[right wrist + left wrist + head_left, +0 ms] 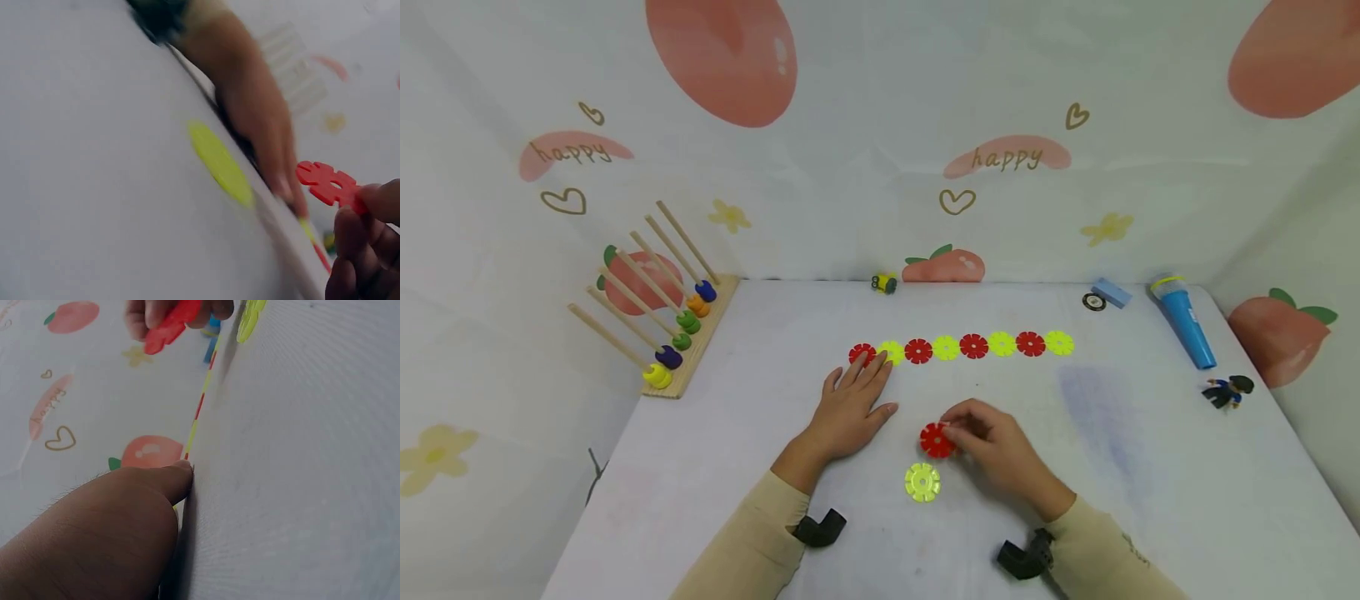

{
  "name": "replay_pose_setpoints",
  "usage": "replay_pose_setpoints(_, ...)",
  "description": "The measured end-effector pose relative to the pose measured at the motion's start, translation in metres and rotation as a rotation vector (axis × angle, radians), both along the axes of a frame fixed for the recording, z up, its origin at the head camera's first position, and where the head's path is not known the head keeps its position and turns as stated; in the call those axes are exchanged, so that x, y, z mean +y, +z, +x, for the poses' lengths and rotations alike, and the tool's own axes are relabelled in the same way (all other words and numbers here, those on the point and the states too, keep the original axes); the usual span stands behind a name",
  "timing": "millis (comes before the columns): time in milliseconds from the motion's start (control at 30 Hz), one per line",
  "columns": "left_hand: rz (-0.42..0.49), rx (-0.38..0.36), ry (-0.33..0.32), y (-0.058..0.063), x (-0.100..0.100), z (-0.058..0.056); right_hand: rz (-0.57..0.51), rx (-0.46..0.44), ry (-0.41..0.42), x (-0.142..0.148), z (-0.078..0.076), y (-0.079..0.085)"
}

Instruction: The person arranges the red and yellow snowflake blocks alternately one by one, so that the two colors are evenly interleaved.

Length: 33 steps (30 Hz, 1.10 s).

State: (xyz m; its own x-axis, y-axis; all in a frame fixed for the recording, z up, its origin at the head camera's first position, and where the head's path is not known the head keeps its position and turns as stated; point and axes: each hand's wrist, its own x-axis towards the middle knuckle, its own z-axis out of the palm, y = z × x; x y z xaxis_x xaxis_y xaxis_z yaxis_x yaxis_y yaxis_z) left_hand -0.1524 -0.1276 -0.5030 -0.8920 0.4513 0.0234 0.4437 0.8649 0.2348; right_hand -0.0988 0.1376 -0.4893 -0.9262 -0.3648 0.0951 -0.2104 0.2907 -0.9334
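Note:
My right hand (pixel 1000 446) pinches a red notched disc (pixel 936 440) between thumb and fingers; the right wrist view shows this red disc (pixel 328 183) held at its edge. Just below it in the head view, a yellow notched disc (pixel 922 482) lies on the table. My left hand (pixel 852 410) rests flat with fingers spread, its fingertips on the left end of a row of alternating red and yellow discs. Partly under those fingers are a red disc (pixel 859 353) and a yellow disc (pixel 891 351). The row runs rightward to a yellow disc (pixel 1060 342).
A wooden peg rack (pixel 700 337) with coloured beads stands at the left. Along the back sits a small yellow-green toy (pixel 884 283). To the right are a black round piece (pixel 1094 302), a blue block (pixel 1111 292), a blue toy microphone (pixel 1186 325) and a small figure (pixel 1228 390).

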Motion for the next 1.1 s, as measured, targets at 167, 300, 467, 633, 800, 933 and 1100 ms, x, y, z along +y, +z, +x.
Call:
replay_pose_setpoints(167,0.008,-0.002,-0.002,-0.001,0.0,0.0,0.01,-0.029,-0.293,0.054,-0.027,-0.009)
replay_pose_setpoints(300,0.013,0.0,-0.003,-0.002,-0.001,0.0,0.058,-0.02,-0.526,0.097,-0.045,-0.013)
replay_pose_setpoints(467,0.013,-0.008,-0.001,-0.002,-0.001,0.0,0.121,-0.038,-0.757,0.144,-0.064,-0.015)
replay_pose_setpoints(633,0.006,-0.002,0.0,-0.002,0.0,0.0,0.108,-0.152,-0.877,0.173,-0.08,-0.011)
replay_pose_setpoints(800,0.007,-0.007,-0.002,-0.001,0.0,0.0,0.2,-0.154,-0.881,0.176,-0.085,-0.014)
replay_pose_setpoints(933,0.017,-0.005,-0.008,0.0,-0.001,0.0,0.46,-0.008,-0.744,0.168,-0.08,-0.016)
replay_pose_setpoints(1100,0.011,0.0,-0.009,-0.002,-0.002,-0.001,0.749,0.092,-0.533,0.155,-0.074,-0.017)
